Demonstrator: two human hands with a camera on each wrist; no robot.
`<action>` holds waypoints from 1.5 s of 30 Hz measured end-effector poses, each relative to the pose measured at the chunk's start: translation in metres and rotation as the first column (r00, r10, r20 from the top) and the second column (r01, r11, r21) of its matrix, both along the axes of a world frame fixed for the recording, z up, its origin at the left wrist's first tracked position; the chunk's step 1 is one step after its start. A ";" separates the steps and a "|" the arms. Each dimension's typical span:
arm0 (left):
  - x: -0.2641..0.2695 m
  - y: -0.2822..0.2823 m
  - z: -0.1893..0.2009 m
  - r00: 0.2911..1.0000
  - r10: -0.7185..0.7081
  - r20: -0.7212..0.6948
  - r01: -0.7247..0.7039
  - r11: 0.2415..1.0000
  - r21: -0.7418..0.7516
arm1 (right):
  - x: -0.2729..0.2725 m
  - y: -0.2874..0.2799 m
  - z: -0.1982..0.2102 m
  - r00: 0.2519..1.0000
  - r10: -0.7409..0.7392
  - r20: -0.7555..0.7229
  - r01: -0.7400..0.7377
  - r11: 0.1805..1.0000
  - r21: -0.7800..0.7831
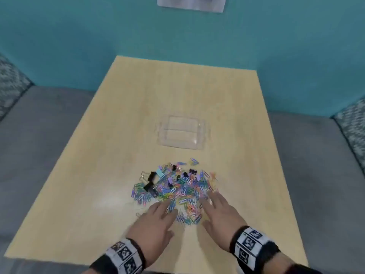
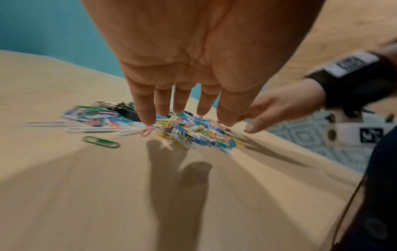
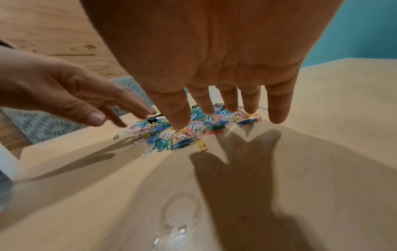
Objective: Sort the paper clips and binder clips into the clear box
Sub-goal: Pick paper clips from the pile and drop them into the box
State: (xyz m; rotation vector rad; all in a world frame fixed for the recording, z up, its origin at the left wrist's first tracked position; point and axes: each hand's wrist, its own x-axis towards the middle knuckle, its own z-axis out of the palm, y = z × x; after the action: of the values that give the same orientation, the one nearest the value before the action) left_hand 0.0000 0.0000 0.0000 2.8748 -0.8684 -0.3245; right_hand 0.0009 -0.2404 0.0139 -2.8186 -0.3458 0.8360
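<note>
A heap of coloured paper clips [image 1: 177, 191] lies on the pale wooden table [image 1: 98, 175], with several black and pastel binder clips [image 1: 151, 177] mixed in along its far and left side. Beyond the heap sits the clear box [image 1: 181, 132], with nothing in it. My left hand [image 1: 158, 216] hovers over the heap's near left edge, fingers straight and spread, holding nothing. My right hand [image 1: 215, 206] is over the near right edge, fingers also straight. In the left wrist view the left hand's fingertips [image 2: 148, 118] reach just above the paper clips [image 2: 193, 132]; the right wrist view shows the right hand's fingertips [image 3: 180, 122] over the paper clips [image 3: 184, 134].
A single green paper clip [image 2: 101, 141] lies apart at the heap's left. A grey sofa seat [image 1: 39, 135] surrounds the table, with patterned cushions [image 1: 353, 131] at both sides and a teal wall behind. A clear holder [image 1: 191, 3] hangs on that wall.
</note>
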 end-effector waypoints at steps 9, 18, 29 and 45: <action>0.016 -0.040 -0.031 0.990 0.062 -0.127 -0.047 0.992 0.119 | 0.026 0.019 -0.032 0.993 -0.078 0.088 0.087 0.991 -0.100; 0.026 -0.035 -0.021 0.984 0.098 -0.146 -0.083 0.991 0.108 | 0.024 0.038 -0.030 0.981 0.011 0.195 0.000 0.998 -0.056; 0.053 -0.035 -0.014 0.978 0.095 -0.184 -0.094 0.995 0.015 | 0.045 0.038 -0.013 0.996 0.052 0.075 -0.054 0.998 0.026; 0.092 -0.024 0.020 0.604 0.333 -0.724 -0.752 0.537 -0.381 | 0.083 0.017 0.010 0.746 -0.485 -0.456 0.665 0.567 0.486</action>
State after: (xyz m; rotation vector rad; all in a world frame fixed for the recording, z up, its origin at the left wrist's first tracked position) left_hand 0.0917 -0.0245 0.0199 1.9894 0.1368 -0.6086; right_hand 0.0836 -0.2233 0.0240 -1.9328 0.3138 0.7444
